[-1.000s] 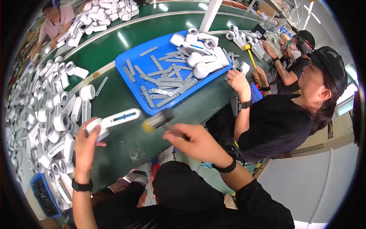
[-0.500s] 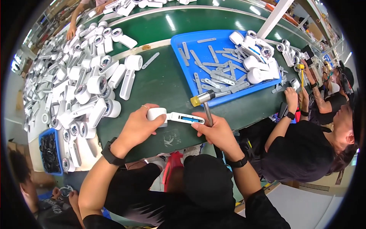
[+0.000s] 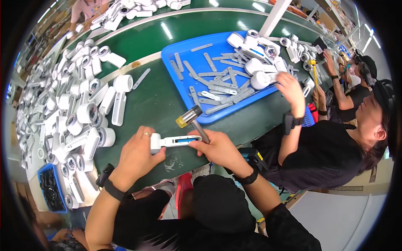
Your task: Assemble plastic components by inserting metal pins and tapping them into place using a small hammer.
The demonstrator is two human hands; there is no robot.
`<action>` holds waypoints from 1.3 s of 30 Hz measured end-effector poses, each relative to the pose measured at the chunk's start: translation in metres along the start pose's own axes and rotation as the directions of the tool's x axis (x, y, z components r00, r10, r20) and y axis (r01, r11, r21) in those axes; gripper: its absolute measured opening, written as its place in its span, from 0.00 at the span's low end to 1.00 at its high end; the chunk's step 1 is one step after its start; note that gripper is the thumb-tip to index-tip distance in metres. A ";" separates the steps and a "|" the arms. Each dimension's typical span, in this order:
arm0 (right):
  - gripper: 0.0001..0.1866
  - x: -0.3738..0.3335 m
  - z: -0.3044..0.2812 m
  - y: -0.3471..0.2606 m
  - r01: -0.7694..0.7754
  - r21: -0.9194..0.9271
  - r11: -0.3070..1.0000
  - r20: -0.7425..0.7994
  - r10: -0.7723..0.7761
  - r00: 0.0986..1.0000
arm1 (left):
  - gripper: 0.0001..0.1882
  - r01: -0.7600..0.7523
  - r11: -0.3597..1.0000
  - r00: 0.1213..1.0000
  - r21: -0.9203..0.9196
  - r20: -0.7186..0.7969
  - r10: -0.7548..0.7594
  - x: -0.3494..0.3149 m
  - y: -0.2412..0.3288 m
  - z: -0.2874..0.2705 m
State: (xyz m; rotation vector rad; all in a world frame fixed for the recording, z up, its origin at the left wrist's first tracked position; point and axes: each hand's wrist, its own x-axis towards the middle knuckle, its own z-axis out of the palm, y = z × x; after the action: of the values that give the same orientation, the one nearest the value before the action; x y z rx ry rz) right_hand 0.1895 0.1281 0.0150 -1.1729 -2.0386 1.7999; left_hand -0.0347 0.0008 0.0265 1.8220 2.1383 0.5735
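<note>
Above the near edge of the green bench, my left hand (image 3: 136, 154) is closed around the round head of a white handheld fan (image 3: 157, 143). The fan's handle lies sideways, its long side uncovered, with a blue cylindrical battery inside. My right hand (image 3: 220, 150) wraps the shaft of a hammer (image 3: 189, 116) with a yellow-tipped metal head, which points up and left. Its thumb and fingers also pinch the end of the fan handle. Beyond, a blue tray (image 3: 186, 104) holds grey handle strips (image 3: 224, 83) and several white fans (image 3: 260, 79).
A large heap of white fans (image 3: 86, 113) covers the left side. A small blue basket of black parts (image 3: 52, 188) stands near left. At right, a co-worker's hand (image 3: 291, 90) touches the tray's edge; a yellow hammer (image 3: 313, 69) stands beyond. A white post (image 3: 274, 19) rises behind the tray.
The view has shifted, and the fan has turned in my hands, its handle now nearly level. A co-worker's hand at the right has reached to the blue tray's fans.
</note>
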 end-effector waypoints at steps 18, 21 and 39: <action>0.17 -0.008 -0.067 0.056 0.264 -0.032 0.964 -0.048 -0.265 0.963 | 0.14 -0.287 0.925 0.950 0.247 -0.048 0.308 0.192 0.045 0.006; 0.16 -0.006 -0.064 0.059 0.329 -0.059 0.942 -0.056 -0.333 0.941 | 0.13 -0.240 0.954 0.971 0.178 0.028 0.239 0.234 0.047 0.027; 0.13 0.004 -0.070 0.074 0.440 -0.156 0.884 -0.031 -0.450 0.892 | 0.10 -0.507 0.861 0.862 0.035 0.032 0.506 0.255 0.065 0.081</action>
State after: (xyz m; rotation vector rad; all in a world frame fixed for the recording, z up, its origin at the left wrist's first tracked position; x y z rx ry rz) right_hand 0.2607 0.1811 -0.0354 -0.6967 -2.2020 1.3933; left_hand 0.0153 0.2695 -0.0033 2.4190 1.6507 0.6133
